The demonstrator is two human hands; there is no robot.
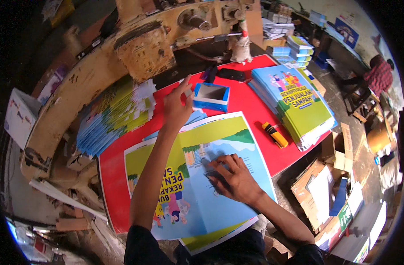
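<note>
A large printed cover sheet (202,221), green and light blue with cartoon figures, lies unfolded in front of me on the red tabletop (113,185). My right hand (235,179) is over its blue half, fingers bent but apart, with nothing visible in them. Farther off, my left hand (179,104) is stretched out beside a small open blue-and-white box (211,97), its fingers spread and holding nothing. The left forearm hides part of the sheet. Another printed sheet (202,242) sticks out beneath it at the near edge.
At left, a fanned pile of printed covers (118,115) lies by a worn cream-coloured machine (144,51). A stack of finished booklets (295,101) and a yellow-and-black cutter (275,134) are on the right. Cardboard boxes (308,194) stand beyond the right edge. A person in red (379,77) sits far right.
</note>
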